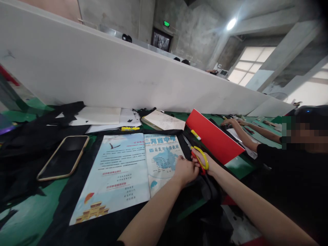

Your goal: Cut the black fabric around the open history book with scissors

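Note:
My right hand (204,161) is closed around the yellow and red handles of a pair of scissors (189,142), whose blades point up and left along the right edge of the open booklet. Close beside it, my left hand (186,171) rests over the right page with its fingers curled in; what they pinch is hidden. The open booklet (125,171), printed in light blue with a golden gateway at its lower left, lies flat on black sheet material (61,208). Black material also shows beyond the booklet's right edge, under my hands.
A phone (64,158) lies to the left. Beyond the booklet are a yellow utility knife (130,128), a notebook (164,120) and white sheets (102,115). A red folder (212,136) with a glue stick (195,135) stands right, near another person's arm (241,133). A white partition (115,75) runs behind.

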Action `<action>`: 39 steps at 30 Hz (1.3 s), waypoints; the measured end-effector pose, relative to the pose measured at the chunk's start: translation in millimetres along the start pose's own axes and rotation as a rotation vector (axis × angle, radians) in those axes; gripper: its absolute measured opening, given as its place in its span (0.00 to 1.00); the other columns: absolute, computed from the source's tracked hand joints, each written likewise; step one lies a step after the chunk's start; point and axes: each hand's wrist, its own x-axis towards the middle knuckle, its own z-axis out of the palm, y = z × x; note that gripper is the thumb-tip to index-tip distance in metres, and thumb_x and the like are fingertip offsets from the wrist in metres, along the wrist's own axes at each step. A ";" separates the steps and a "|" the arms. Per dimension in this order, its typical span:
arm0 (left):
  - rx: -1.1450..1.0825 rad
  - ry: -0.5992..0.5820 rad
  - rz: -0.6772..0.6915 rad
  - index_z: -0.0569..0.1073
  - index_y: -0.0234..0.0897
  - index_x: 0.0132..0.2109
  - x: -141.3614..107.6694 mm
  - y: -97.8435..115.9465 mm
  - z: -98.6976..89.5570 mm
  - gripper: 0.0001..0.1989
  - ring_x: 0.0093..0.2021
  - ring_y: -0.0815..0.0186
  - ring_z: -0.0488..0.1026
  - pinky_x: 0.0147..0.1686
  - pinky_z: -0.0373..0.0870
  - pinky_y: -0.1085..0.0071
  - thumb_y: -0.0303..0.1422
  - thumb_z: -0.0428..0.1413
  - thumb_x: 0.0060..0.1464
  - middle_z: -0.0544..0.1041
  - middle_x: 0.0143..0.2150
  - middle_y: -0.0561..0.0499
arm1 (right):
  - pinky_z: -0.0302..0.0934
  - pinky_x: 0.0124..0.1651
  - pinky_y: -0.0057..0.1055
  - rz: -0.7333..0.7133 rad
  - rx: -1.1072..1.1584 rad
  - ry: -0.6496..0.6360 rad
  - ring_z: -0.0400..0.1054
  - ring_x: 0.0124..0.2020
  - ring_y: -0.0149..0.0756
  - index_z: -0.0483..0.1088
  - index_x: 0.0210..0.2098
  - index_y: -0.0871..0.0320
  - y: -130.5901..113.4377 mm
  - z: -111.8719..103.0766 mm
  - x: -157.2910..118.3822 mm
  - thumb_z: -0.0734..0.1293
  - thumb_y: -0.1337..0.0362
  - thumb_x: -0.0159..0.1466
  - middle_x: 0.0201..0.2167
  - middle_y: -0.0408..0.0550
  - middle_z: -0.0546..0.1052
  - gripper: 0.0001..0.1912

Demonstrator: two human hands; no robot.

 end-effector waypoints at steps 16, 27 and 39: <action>0.032 0.010 -0.090 0.78 0.35 0.30 0.7 -1.2 7.1 0.17 0.31 0.59 0.75 0.45 0.58 0.58 0.35 0.46 0.56 0.79 0.28 0.44 | 0.38 0.13 0.21 -0.029 -0.007 -0.040 0.48 0.10 0.19 0.66 0.28 0.61 -0.2 -53.3 -43.7 0.72 0.52 0.52 0.15 0.36 0.60 0.19; 0.008 0.030 -0.102 0.75 0.37 0.27 -0.2 -0.1 7.1 0.21 0.30 0.61 0.74 0.47 0.58 0.58 0.41 0.44 0.59 0.78 0.25 0.47 | 0.63 0.30 0.28 -0.723 0.282 0.257 0.64 0.28 0.29 0.66 0.42 0.51 -9.6 -44.8 -78.5 0.72 0.59 0.53 0.33 0.41 0.67 0.18; -0.098 0.141 -0.137 0.67 0.40 0.38 -1.9 1.0 0.6 0.11 0.38 0.61 0.72 0.46 0.60 0.61 0.42 0.49 0.57 0.75 0.37 0.51 | 0.62 0.33 0.23 -0.649 0.290 0.222 0.61 0.30 0.28 0.66 0.37 0.52 -14.3 -47.3 -73.8 0.75 0.59 0.50 0.30 0.40 0.63 0.19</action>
